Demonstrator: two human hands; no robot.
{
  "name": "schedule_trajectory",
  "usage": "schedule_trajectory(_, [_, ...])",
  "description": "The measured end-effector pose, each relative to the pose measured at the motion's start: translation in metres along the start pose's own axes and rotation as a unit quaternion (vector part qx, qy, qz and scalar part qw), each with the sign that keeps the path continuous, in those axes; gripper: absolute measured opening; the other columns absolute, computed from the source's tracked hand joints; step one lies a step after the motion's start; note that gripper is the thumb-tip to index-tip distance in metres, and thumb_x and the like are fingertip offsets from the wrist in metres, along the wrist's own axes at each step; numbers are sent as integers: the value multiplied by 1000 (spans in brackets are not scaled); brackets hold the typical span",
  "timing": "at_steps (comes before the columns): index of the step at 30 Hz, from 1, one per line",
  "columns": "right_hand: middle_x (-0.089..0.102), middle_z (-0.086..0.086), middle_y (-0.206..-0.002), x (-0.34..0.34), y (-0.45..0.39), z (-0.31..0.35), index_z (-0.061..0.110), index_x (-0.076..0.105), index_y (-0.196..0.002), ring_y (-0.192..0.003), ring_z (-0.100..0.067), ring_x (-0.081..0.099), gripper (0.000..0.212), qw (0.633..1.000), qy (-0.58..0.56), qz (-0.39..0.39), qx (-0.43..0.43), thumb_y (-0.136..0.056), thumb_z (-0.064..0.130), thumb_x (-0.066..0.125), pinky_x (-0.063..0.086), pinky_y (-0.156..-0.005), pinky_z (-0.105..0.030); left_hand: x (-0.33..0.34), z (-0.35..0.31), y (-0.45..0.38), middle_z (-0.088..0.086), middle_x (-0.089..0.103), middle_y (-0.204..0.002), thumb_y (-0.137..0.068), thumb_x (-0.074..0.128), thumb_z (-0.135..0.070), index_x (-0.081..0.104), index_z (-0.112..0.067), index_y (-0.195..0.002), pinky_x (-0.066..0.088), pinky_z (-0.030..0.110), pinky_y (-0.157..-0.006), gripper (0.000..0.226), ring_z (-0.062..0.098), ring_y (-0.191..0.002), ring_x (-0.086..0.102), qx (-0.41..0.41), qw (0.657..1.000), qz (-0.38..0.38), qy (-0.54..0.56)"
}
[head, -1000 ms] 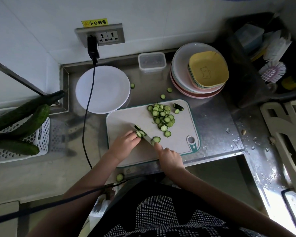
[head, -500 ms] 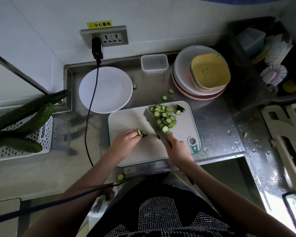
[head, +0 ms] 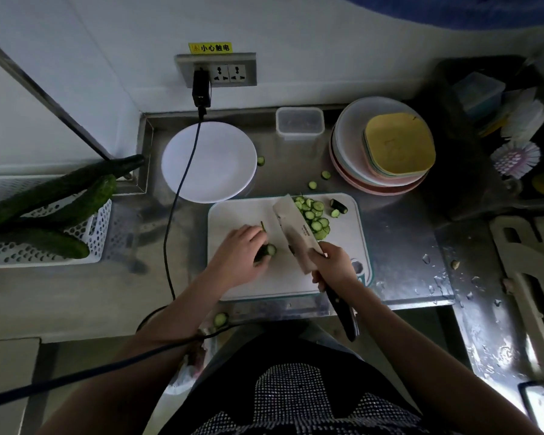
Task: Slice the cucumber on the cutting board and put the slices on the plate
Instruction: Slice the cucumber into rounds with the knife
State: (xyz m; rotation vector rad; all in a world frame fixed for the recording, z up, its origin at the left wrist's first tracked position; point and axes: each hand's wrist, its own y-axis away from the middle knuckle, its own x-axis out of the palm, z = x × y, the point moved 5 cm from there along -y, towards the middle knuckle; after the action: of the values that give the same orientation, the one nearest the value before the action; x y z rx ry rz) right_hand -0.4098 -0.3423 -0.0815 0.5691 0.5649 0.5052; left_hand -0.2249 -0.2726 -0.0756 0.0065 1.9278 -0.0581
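On the white cutting board (head: 242, 215) my left hand (head: 239, 257) holds a short cucumber stub (head: 268, 250), its cut face turned right. My right hand (head: 335, 266) grips the handle of a broad cleaver (head: 296, 229); the blade lies flat-on to the camera, between the stub and a pile of cucumber slices (head: 314, 219) at the board's far right. A cut-off cucumber end (head: 339, 206) lies beside the pile. The empty white plate (head: 209, 161) sits behind the board's left corner.
Loose slices lie on the steel counter (head: 396, 246) behind the board and one by its front edge (head: 220, 319). Several whole cucumbers (head: 54, 199) rest on a white basket. A black cable (head: 182, 171) crosses the plate. Stacked dishes (head: 387, 146) and a clear box (head: 299, 122) stand behind.
The cleaver left the stub, swung right and pushed fresh slices into the pile, and its blade now shows flat. My left hand stayed on the stub.
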Motion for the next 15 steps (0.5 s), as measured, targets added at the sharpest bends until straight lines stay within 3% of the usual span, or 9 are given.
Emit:
schedule_trajectory(4, [51,-13,-54,-7,-2,-3,3,58,-95,-36,-19,43,18,993,-113,22,30,-96,20,53,39,-38,-25,3,0,-27,-2,62,-91,-85,53,-34,61,-14,-83,41,33,-82,21,18,-95,51,-54,995,72,30])
schedule_trajectory(7, [51,-12,-53,-13,-4,-4,3,57,-93,-38,-20,42,20,986,-159,24,43,-96,23,55,40,-40,-26,-2,-2,-36,-1,62,-87,-87,53,-32,63,-13,-83,44,35,-79,22,19,-90,54,-109,988,40,103])
schedule_trajectory(10, [50,-12,-53,-16,-6,-3,4,56,-88,-38,-20,41,21,984,-172,16,48,-96,23,55,39,-41,-26,-8,-22,-38,5,63,-100,-85,52,-27,65,-8,-100,51,35,-76,27,24,-92,59,2,998,-34,58])
schedule_trajectory(13, [50,-12,-53,-17,-8,0,4,57,-88,-38,-20,40,20,980,-190,24,53,-96,23,55,38,-41,-26,9,-33,-33,10,56,-131,-86,56,-10,52,-9,-133,47,40,-94,48,27,-116,54,88,995,39,4])
schedule_trajectory(15, [50,-11,-53,-20,-8,0,4,57,-89,-38,-19,40,20,978,-199,22,55,-96,22,55,38,-41,-26,16,-33,-29,9,58,-129,-83,57,-7,54,-7,-131,48,39,-95,49,26,-117,56,115,992,50,-30])
